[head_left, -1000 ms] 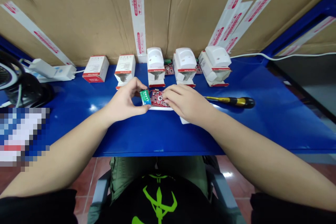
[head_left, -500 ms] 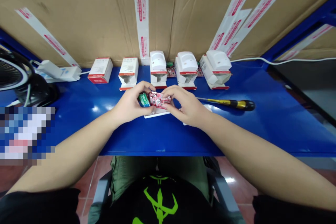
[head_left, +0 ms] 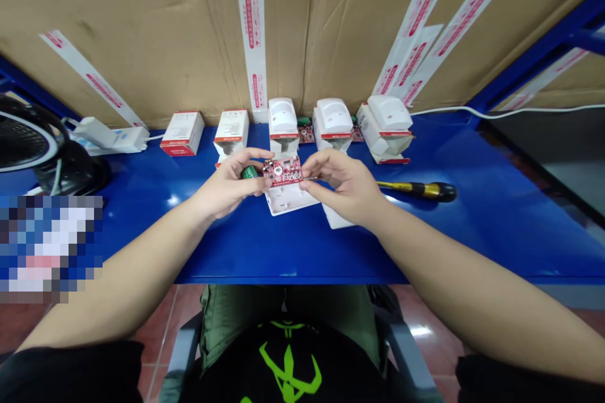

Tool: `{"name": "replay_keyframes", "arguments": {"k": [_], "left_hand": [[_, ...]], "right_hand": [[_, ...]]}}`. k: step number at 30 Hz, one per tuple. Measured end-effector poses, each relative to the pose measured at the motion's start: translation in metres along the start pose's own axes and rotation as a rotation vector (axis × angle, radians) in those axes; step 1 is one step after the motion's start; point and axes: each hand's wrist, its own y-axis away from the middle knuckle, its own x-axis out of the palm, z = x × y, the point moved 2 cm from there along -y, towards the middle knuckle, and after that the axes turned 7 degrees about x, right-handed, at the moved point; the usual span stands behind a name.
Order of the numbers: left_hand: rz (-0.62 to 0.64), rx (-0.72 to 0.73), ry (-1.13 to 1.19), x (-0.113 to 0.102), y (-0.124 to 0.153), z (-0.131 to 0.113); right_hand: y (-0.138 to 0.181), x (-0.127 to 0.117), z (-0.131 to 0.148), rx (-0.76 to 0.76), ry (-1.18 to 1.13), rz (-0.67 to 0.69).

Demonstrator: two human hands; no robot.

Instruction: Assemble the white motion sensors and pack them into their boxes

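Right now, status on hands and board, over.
Left hand, right hand both pinch red circuit board, green battery at its left end. White housing shell beneath it. Screwdriver on table, right.

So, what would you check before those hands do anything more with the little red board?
1. Red circuit board pinched at both ends by left hand and right hand: ok.
2. Green battery kept in the left hand's fingers: ok.
3. Battery's link to the board: cannot tell.
4. Board held above the white shell, not seated in it: ok.
5. Screwdriver lying on the blue table, apart from both hands: ok.
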Motion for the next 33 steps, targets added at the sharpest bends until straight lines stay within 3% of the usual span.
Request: {"name": "replay_keyframes", "arguments": {"k": [6, 11, 18, 26, 33], "left_hand": [[0.13, -0.28, 0.169, 0.008, 0.005, -0.004], [0.203, -0.355, 0.171, 0.015, 0.007, -0.006], [0.273, -0.388, 0.129, 0.02, 0.008, -0.002], [0.376, -0.481, 0.222, 0.017, 0.008, -0.004], [0.38, -0.52, 0.231, 0.016, 0.008, 0.0]], "right_hand": [[-0.006, -0.003, 0.002, 0.246, -0.373, -0.037], [-0.008, 0.001, 0.0, 0.387, -0.537, 0.008], [-0.006, 0.006, -0.002, 0.386, -0.477, 0.012], [-0.006, 0.001, 0.004, 0.158, -0.084, 0.021], [-0.005, -0.001, 0.006, 0.122, 0.016, 0.057]]}}
